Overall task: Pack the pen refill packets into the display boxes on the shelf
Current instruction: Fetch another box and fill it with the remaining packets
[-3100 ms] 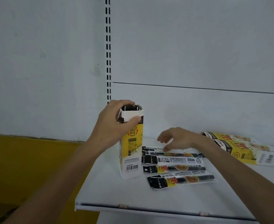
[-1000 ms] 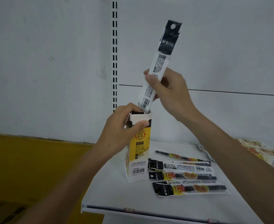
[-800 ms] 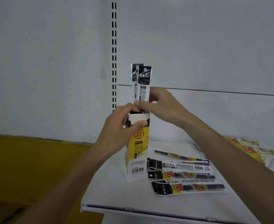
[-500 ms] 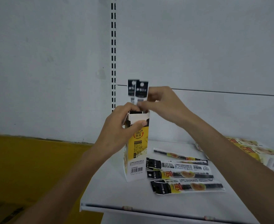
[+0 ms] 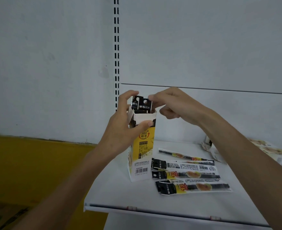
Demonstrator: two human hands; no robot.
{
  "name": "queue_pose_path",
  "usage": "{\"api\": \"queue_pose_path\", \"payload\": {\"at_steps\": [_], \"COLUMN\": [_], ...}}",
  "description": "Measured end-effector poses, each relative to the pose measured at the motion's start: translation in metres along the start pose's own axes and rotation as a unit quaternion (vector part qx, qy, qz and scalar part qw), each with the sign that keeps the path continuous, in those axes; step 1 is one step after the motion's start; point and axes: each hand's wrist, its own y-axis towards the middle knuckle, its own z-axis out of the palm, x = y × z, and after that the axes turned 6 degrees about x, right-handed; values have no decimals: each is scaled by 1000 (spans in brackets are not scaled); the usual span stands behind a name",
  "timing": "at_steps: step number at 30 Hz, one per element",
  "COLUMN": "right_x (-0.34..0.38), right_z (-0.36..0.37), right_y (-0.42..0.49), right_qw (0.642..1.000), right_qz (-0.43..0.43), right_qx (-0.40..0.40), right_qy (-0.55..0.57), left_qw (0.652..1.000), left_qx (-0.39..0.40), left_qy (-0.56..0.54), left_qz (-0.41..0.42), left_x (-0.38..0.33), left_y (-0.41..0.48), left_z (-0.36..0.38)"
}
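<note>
Two refill packets (image 5: 144,106), upright with headers up, are pinched by the right hand (image 5: 175,105) in one display box (image 5: 144,146) gripped by the left hand (image 5: 120,130); four loose packets (image 5: 193,186) lie sideways, lower right.

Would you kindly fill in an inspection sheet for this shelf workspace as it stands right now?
Surface: white shelf, bearing the items below.
Job's things: display box upright; two inserted packets stick out of its top; loose packets lie beside it.
Clutter: flattened boxes at the right, blurred.
Grips: left hand holds the display box; right hand touches the inserted packets' tops, pinch unclear.
Cables: nothing seen.
Surroundings: slotted rail, white back panel, yellow wall.
</note>
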Motion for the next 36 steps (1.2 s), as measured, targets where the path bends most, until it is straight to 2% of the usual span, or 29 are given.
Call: {"api": "queue_pose_path", "payload": {"at_steps": [2, 6, 8, 10, 12, 14, 16, 18, 20, 23, 25, 27, 29, 31, 33, 35, 36], "right_x": [5, 5, -2, -14, -33, -57, -88, -117, -137, -149, -153, -154, -153, -147, -134, -124, -117], "right_z": [2, 12, 13, 8, -1, -11, -16, -16, -13, -13, -15, -21, -28, -34, -36, -35, -34], "right_y": [-3, -5, -6, -7, -4, -4, -7, -13, -20, -27, -28, -28, -27, -25, -23, -26, -28], "right_qw": [1000, 991, 991, 983, 973, 973, 952, 906, 886, 911, 934, 941, 925, 920, 949, 975, 982], "right_qz": [14, 20, -28, -89, -106, -35, 109, 236, 289, 272, 230, 158, 64, 41, 88, 140, 158], "right_qx": [-11, -32, -73, -150, -198, -151, -9, 107, 133, 96, 54, -23, -127, -213, -238, -170, -105], "right_qy": [-16, -127, -105, -54, -46, -170, -287, -335, -337, -294, -269, -299, -353, -327, -189, -10, -12], "left_qw": [1000, 999, 999, 998, 998, 997, 996, 996, 996, 995, 995, 996, 996, 996, 996, 996, 996], "left_qx": [2, 12, 5, -2, -6, -9, -15, -20, -22, -25, -24, -24, -24, -22, -22, -20, -18], "left_qy": [6, 45, 49, 56, 67, 77, 85, 86, 85, 86, 86, 82, 82, 82, 81, 81, 80], "left_qz": [1, 8, 0, -10, -14, -15, -15, -19, -28, -40, -42, -40, -40, -39, -40, -40, -40], "left_x": [0, -1, 1, 3, 3, 2, 1, 0, -1, 0, 1, 2, 2, 2, 2, 2, 3], "left_y": [1, 3, 3, 3, 3, 3, 4, 5, 5, 5, 6, 5, 5, 4, 4, 4, 4], "left_z": [0, 0, -2, -4, -4, -4, -3, -2, 0, 2, 3, 3, 3, 2, 0, -2, -2]}}
